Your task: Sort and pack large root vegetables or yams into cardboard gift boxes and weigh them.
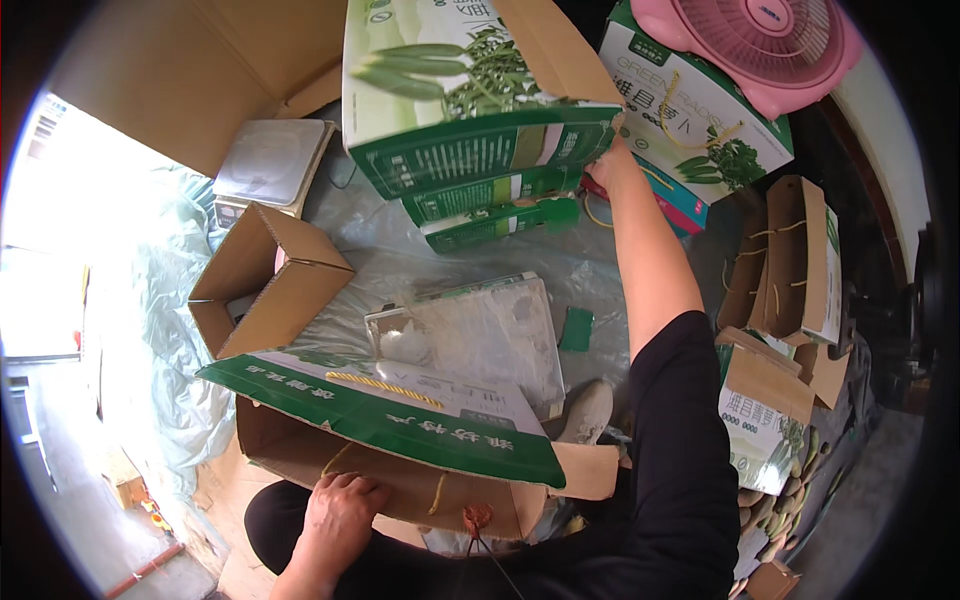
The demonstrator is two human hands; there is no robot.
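Observation:
A carry box with a green and white printed lid and yellow rope handles lies open across my lap. My left hand is closed over its near cardboard edge, fingertips at the rim beside a rope loop. My right arm stretches far forward. There, my right hand is at the right-hand corner of a large box printed with green radishes; its fingers are mostly hidden. Beneath that large box, more green box edges are stacked. A flat, whitish, scuffed case lies between the lap box and the stack.
At the left are a flat-topped weighing scale and an open brown carton. A pink fan rests on another printed box at far right. Several cardboard boxes stand along the right. A shoe is near my right knee.

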